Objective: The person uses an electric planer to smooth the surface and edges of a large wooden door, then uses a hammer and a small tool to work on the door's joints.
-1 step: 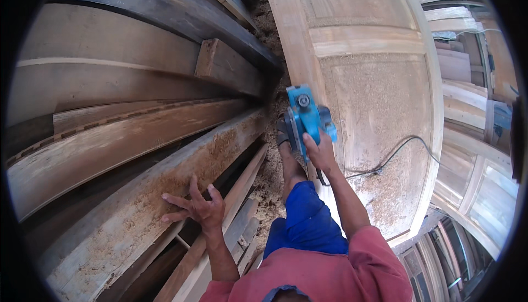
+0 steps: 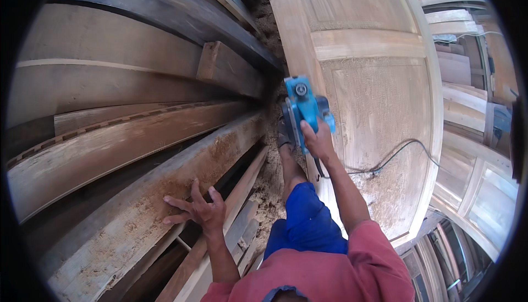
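My right hand point(image 2: 319, 140) is wrapped round the rear handle of a blue electric hand planer point(image 2: 302, 103). The planer sits along the left edge of a pale wooden panel door point(image 2: 379, 109), turned partly on its side. Its black cord point(image 2: 400, 149) trails from the handle across the door. On the left, my left hand point(image 2: 203, 212) has its fingers spread over a thick timber beam point(image 2: 118, 233) coated with sawdust, and it holds nothing. Shavings and dust lie over the door's recessed panels. The planer's sole is mostly hidden from this angle.
Long boards and beams point(image 2: 110, 87) are stacked on the left, with a short block point(image 2: 228, 68) on them. My foot point(image 2: 285, 134) stands in a narrow gap strewn with shavings point(image 2: 269, 192). More boards point(image 2: 465, 101) and a framed wooden panel point(image 2: 489, 192) fill the right side.
The planer and my right hand have shifted slightly away from me along the door's left edge. My left hand stays on the beam in nearly the same place.
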`<act>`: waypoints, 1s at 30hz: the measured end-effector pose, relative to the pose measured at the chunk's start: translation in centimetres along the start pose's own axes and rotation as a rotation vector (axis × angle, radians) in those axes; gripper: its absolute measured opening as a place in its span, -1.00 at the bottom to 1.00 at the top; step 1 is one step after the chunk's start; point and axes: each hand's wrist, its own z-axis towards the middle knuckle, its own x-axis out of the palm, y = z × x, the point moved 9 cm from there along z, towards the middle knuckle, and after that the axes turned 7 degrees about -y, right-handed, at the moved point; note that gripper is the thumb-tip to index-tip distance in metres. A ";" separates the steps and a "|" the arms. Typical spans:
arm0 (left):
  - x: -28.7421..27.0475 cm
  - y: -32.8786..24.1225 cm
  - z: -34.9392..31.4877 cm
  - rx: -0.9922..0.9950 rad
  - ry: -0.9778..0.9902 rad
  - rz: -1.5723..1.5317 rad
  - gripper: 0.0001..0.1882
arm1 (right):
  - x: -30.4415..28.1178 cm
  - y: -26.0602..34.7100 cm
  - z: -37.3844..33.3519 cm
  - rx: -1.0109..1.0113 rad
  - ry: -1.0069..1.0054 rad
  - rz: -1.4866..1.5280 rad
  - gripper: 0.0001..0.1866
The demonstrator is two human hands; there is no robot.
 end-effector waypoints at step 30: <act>0.7 0.0 -0.2 0.006 -0.077 0.108 -0.64 | 0.7 5.5 7.0 -0.033 0.129 -0.060 -0.56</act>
